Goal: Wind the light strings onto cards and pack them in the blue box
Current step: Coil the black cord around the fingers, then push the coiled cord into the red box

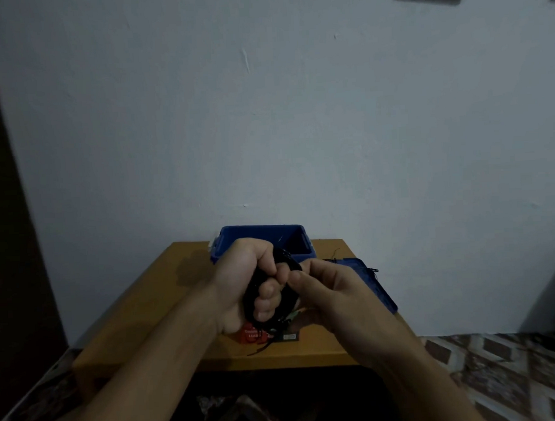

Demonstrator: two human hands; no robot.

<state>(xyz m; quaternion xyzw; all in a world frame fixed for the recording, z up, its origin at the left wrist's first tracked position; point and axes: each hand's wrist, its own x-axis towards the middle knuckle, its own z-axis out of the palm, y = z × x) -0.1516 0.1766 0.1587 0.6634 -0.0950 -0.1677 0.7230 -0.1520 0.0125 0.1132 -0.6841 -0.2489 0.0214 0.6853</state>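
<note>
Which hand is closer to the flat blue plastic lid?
Right. The right hand is beside the flat blue plastic lid; the left hand is farther left, gripping black light strings.

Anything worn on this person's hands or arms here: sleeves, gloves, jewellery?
Nothing worn shows. The left hand and right hand are bare: no gloves, rings or watch visible. The left forearm and right forearm are uncovered to the frame's edge, no sleeve in view. Dim light may hide details.
</note>
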